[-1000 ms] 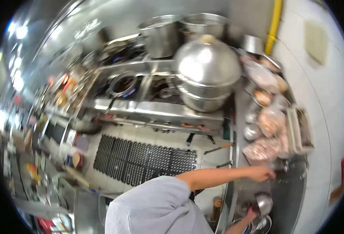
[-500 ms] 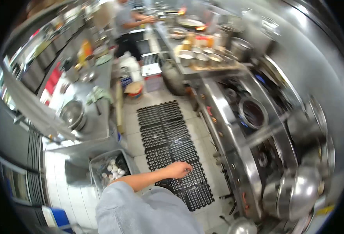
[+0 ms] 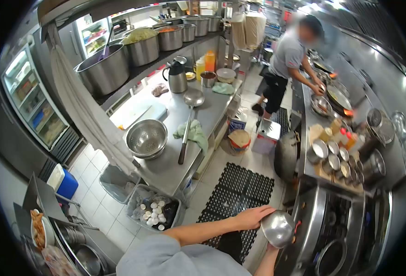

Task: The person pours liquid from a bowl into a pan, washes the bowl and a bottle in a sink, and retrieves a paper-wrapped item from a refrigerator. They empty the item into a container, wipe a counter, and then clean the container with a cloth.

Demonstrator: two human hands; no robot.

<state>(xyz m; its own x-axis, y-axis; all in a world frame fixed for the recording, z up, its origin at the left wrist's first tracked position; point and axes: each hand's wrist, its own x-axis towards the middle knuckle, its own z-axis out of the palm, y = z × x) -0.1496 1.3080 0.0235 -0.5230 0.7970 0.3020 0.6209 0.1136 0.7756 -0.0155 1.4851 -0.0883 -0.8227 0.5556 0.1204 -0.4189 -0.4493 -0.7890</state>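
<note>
A shiny metal bowl (image 3: 277,228) is held low in front of my body, above the edge of the stove. My left hand (image 3: 257,217) has its fingers pressed together at the bowl's upper left rim. Below the bowl, my right hand (image 3: 272,248) supports its underside; the bowl hides most of its fingers. To the left, a perforated metal colander (image 3: 147,138) and a long-handled ladle (image 3: 194,98) lie on the steel counter (image 3: 167,171), with a green cloth (image 3: 194,133) by the ladle's handle.
A co-worker (image 3: 288,55) stands at the far stove. Several metal cups (image 3: 331,162) occupy the right counter. A grey bin (image 3: 177,216) with white shells stands left of the black floor mat (image 3: 240,184). Large pots (image 3: 104,69) line the upper shelf.
The view has swung toward the left counter and shelf. The metal bowl is now between my hands; earlier, only my left hand showed, without the bowl. The co-worker appears farther right.
</note>
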